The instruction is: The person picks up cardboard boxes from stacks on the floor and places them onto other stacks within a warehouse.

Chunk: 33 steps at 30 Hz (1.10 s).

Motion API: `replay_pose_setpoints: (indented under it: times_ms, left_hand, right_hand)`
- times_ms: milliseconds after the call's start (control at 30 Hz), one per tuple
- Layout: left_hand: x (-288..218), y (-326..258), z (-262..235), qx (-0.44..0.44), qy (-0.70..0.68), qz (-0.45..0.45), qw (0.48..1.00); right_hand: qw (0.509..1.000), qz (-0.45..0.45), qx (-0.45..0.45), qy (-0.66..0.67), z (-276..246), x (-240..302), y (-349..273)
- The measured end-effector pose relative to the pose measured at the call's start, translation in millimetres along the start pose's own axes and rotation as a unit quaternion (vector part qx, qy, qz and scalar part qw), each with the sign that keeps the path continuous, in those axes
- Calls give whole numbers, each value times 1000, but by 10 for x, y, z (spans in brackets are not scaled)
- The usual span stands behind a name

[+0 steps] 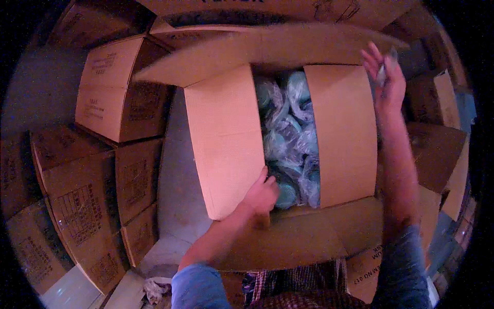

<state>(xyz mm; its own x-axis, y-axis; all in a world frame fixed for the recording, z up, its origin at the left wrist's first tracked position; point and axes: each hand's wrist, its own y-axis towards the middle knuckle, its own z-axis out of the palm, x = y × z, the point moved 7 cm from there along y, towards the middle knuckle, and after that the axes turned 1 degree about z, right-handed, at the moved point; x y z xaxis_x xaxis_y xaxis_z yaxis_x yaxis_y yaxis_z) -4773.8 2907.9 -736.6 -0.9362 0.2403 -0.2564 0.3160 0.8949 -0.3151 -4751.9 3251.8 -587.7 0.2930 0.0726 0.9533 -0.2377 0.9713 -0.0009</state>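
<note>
At seven o'clock on the open carton [303,239], the left hand [263,195] had a half-curled grip by the left flap [224,139], perhaps steadying it beside the bagged items [283,139] inside, while the right hand [392,85], two o'clock, was loosely bent, both holds unclear.

Downward head-worn fisheye view.

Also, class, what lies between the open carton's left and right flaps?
The head view shows greenish items in clear plastic between the left flap and right flap, with the left hand at the near end.
</note>
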Motion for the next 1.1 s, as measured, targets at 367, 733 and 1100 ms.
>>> replay_pose_setpoints:
  times_ms: [367, 733, 1100]
  left_hand:
    - [406, -1664, -1280, -84, -3, -284, 955]
    - [715, -2670, -1589, -324, -148, -507, 785]
    - [982, -3384, -235, -259, -117, -549, 786]
  right_hand:
    - [378, -202, 675, -600, -732, -1748, -2352]
    - [567, -147, 391, -710, -1200, 889, -1485]
    - [633, -4, -23, -774, -2452, 1108, -1838]
